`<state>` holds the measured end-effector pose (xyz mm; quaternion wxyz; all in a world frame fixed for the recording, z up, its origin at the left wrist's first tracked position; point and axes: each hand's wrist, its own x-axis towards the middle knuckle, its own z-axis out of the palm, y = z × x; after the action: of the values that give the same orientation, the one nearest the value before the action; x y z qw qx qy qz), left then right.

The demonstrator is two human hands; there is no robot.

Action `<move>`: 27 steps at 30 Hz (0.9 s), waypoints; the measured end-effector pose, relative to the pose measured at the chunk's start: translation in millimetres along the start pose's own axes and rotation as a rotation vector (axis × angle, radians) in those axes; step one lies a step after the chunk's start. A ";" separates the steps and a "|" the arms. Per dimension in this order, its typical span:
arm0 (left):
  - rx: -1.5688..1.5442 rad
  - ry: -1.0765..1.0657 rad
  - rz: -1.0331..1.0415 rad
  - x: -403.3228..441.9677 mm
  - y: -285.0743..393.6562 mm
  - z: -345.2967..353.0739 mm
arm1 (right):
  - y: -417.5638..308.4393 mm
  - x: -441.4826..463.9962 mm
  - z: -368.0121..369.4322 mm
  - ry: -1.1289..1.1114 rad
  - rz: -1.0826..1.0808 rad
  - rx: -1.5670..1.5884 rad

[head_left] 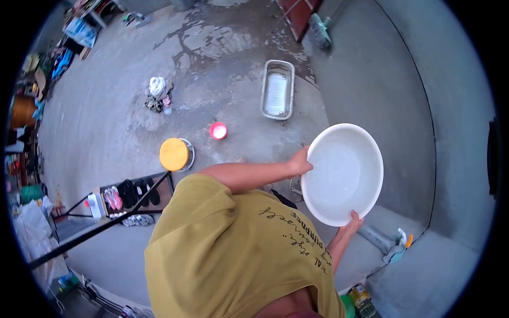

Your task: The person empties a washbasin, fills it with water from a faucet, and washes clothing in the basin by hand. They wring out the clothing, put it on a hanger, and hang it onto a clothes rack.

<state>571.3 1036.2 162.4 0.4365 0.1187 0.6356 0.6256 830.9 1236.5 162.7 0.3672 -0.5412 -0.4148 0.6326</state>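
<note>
Upper body: short-sleeved T-shirt (228, 249), mustard to olive yellow, fabric creased at the shoulder and across the torso. Left sleeve (200, 192) is plain, same colour, ending on the upper arm. Chest carries black lettering (305, 236), partly slanted script, partly bold capitals, inverted in this view; "PURPOSE" and "style" are legible, remaining words partly lost in folds. Neckline (315, 291) is rounded, in matching yellow, with a visible seam. Left hand (301, 161) and right hand (351, 224): bare.
</note>
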 end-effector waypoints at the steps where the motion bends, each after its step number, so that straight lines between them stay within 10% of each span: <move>1: 0.058 0.074 0.087 3.4 -18.7 -8.3 | 4.4 2.9 11.2 -0.035 0.013 -0.014; 27: -0.423 0.507 0.116 -186.6 -28.8 -307.8 | 124.7 -102.3 383.0 -0.884 0.259 -0.406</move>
<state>476.5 687.8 161.9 0.2429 -0.0979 0.5722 0.7772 464.9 1046.0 113.5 -0.0378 -0.3290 -0.5748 0.7483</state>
